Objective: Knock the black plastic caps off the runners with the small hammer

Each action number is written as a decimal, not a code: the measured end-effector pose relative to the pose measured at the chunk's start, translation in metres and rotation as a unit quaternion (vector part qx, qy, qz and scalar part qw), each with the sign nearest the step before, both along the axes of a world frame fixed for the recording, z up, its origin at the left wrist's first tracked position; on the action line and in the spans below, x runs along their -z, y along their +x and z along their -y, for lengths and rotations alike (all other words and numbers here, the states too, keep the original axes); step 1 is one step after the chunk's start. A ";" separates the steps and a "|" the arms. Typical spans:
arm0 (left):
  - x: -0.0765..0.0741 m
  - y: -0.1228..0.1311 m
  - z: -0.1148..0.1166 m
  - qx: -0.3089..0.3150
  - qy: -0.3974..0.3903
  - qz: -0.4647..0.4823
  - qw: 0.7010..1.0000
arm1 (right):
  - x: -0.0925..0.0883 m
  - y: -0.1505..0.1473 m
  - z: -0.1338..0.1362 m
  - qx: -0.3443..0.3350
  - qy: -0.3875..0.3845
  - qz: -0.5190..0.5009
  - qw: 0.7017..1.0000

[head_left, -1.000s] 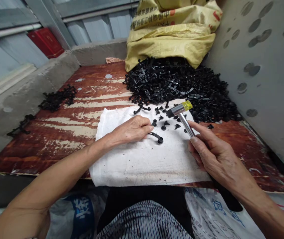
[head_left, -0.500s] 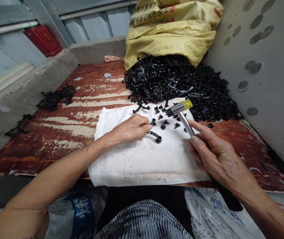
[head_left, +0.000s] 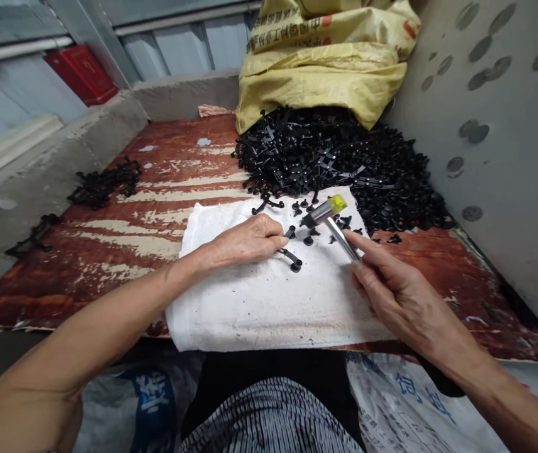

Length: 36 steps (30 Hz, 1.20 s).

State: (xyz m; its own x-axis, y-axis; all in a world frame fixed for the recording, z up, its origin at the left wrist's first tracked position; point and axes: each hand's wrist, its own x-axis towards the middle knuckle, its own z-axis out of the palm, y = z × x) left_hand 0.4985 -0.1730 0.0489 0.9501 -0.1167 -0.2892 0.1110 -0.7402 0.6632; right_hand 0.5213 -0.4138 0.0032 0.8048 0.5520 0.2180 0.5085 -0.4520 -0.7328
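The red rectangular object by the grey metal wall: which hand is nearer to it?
Left. The left hand is right of the red object, nearer the person; the right hand, holding the yellow-tipped metal hammer, is farther right.

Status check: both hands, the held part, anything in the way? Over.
Left hand pinching black part. Right hand gripping hammer, its head above white cloth. Loose black pieces close beside the held part.
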 end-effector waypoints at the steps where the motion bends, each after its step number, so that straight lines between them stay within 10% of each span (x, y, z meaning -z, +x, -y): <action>1: -0.001 0.001 0.000 0.004 0.008 -0.004 1.000 | -0.003 0.000 -0.003 -0.019 -0.002 0.033 0.999; 9: 0.000 0.004 -0.002 0.005 0.008 -0.012 1.000 | -0.016 -0.001 -0.018 -0.041 -0.008 0.232 0.972; 30: 0.007 0.001 -0.002 -0.027 -0.057 -0.054 0.997 | -0.024 -0.002 -0.020 -0.055 -0.032 0.066 0.996; 36: -0.036 -0.014 -0.091 -0.190 0.089 0.040 0.977 | -0.016 -0.010 -0.018 0.054 0.194 -0.244 0.949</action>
State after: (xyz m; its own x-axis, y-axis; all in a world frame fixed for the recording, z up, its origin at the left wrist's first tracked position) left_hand 0.4842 -0.0819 0.0853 0.9358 0.2937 -0.1952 0.3525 -0.7607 0.5451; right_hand 0.5110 -0.3954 0.0189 0.9096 0.4148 -0.0262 0.0311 -0.1310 -0.9909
